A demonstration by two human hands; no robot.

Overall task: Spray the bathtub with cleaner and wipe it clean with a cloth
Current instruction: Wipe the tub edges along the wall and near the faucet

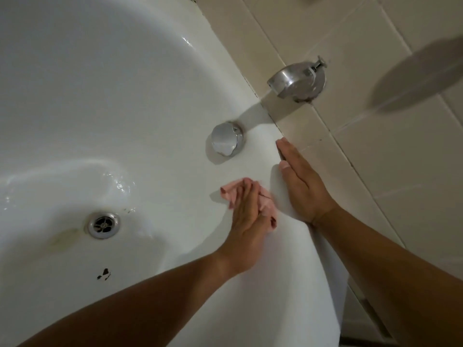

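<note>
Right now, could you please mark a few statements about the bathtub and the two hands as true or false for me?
1. The left hand presses a pink cloth against the inner wall of the bathtub. True.
2. The right hand holds a spray bottle. False: it lies flat on the tub's rim beside the tiled wall and holds nothing.
3. The pink cloth covers the drain. False: the drain lies uncovered, apart from the cloth.
4. Neither hand touches the chrome overflow cover. True.
5. Water streams from the tub spout. False: no stream shows under it.
</note>
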